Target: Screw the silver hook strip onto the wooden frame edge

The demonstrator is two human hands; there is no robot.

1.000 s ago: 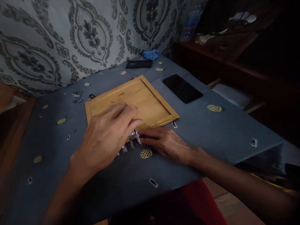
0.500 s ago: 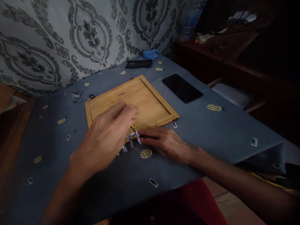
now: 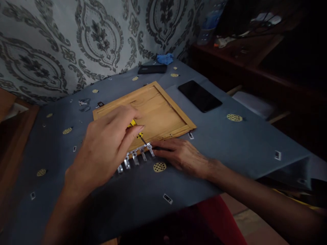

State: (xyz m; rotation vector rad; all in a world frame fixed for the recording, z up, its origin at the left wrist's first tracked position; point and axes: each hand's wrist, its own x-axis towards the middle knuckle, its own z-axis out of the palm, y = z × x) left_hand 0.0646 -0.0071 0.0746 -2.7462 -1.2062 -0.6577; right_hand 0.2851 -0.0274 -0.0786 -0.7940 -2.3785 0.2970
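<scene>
Dim light lies over the table, which stands before a patterned backdrop. On it rests the wooden board, and at the near edge of this board is the hook rail, its hooks pointing outward to the person. The left hand holds the yellow screwdriver: fingers half curled around the handle, thumb lying across it, so the grip looks rather loose. The shaft leans, and the tip is at the end hook, near a round mark; whether it sits in a screw, I cannot tell. The right hand stretches its fingers to the same end, seemingly touching; whether they pinch or only steady it, I cannot tell.

For turning well, I think the shaft should stand more upright, because a leaning tip may slip and scratch the wood. Firm pressure downward with slow, short turns would be good. The right fingers should press the rail flat, but a little away from the tip.
</scene>
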